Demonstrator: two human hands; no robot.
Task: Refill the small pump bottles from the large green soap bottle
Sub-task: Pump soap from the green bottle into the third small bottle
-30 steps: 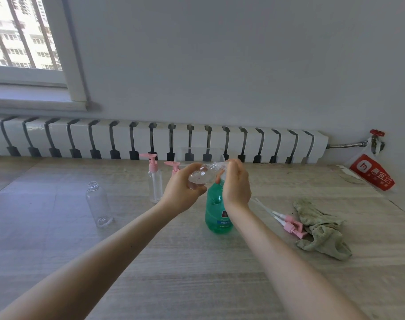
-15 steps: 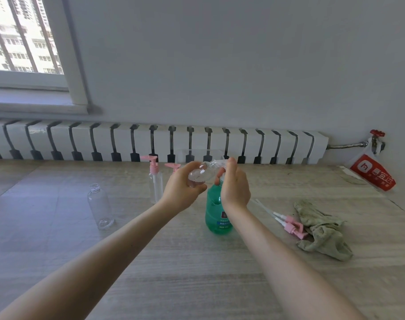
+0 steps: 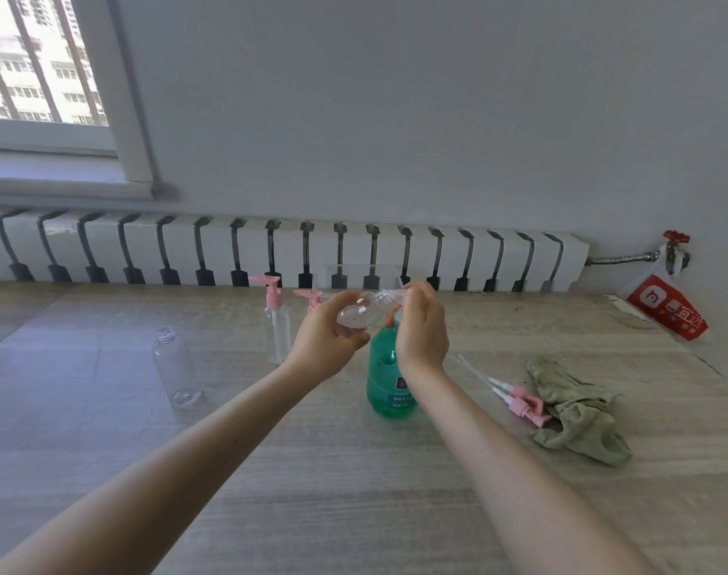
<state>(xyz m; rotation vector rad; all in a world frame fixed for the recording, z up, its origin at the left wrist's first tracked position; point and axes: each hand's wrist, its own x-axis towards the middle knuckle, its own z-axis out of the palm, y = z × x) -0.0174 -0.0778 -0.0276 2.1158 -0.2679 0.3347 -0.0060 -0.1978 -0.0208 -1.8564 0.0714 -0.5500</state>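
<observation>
Evidently the work is at the opening step. The wooden table carries the green soap bottle, which stands upright and untouched. Right of it lies a crumpled cloth. Well to its left stands an uncapped clear bottle, and nearer on that side a capped pump bottle.

Directly above the green bottle, the left hand wraps its fingers round a small clear bottle held on its side. The right hand curls at that bottle's neck; what it pinches, if anything, I cannot tell. Loose pink pump heads lie between the green bottle and the cloth.

Next, I judge, the small bottle's mouth must be clear and turned upright before any soap is poured.
</observation>
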